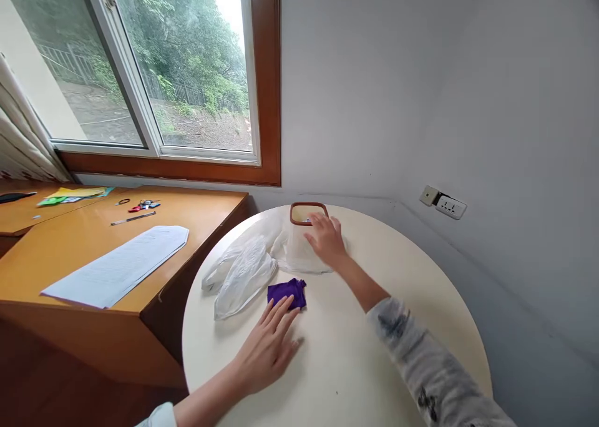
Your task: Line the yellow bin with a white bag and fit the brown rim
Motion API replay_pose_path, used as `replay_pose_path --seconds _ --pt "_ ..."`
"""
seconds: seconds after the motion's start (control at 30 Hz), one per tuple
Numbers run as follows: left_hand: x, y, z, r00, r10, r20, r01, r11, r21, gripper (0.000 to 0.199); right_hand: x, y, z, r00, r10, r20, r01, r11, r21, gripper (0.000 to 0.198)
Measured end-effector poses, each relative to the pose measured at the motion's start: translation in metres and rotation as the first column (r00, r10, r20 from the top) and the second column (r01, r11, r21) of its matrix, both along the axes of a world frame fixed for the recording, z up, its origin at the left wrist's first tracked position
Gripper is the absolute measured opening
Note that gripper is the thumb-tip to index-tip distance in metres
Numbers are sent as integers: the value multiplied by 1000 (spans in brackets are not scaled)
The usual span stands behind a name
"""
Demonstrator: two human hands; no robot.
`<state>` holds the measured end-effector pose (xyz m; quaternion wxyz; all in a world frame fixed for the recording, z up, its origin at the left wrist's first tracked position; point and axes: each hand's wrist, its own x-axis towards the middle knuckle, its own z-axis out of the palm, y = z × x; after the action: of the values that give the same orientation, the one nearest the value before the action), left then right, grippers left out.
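A small folded purple cloth [286, 293] lies on the round white table [374, 339]. My left hand [269, 346] rests with its fingers outstretched over the cloth's near edge. Farther back, a container with a brown rounded-square rim [309, 204] stands upright, its pale body partly behind my right hand. That right hand [329, 241] is at the rim's right front side, fingers spread and slightly bent; I cannot tell whether it touches the rim. A crumpled thin white plastic bag [250, 268] spreads left of the container and the cloth. Something small and blue shows inside the container.
To the left stands a wooden desk [206, 205] bearing paper sheets [121, 265], a pen [133, 218], keys [147, 205] and a stack of coloured papers [75, 193]. A window is behind it. A wall socket [450, 206] is at the right.
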<state>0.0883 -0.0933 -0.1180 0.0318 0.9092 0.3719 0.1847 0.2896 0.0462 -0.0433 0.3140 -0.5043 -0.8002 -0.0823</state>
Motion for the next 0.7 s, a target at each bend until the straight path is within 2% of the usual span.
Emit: replay_pose_path --seconds 0.13,0.27,0.4,0.5,0.6,0.7 --pt "-1 5 -10 996 19 -85 -25 997 -66 56 31 26 14 995 12 98 -1 994 -111 29" --pt "-1 6 -18 989 97 -108 -103 994 -48 55 56 16 13 997 18 78 -5 987 -161 22" --pt "-2 10 -26 975 202 -93 -204 979 -15 55 84 -22 18 998 20 52 -9 980 -201 20" --pt "-1 14 -29 970 236 -53 -238 970 -40 56 104 -58 23 1000 20 15 -16 967 -256 21" --pt "7 18 -22 960 266 85 -257 961 -98 68 117 -94 27 998 54 -26 -59 949 -309 20" --pt "25 24 -7 929 248 275 -189 956 -224 88 119 -127 31 991 129 -32 -132 931 -341 18"
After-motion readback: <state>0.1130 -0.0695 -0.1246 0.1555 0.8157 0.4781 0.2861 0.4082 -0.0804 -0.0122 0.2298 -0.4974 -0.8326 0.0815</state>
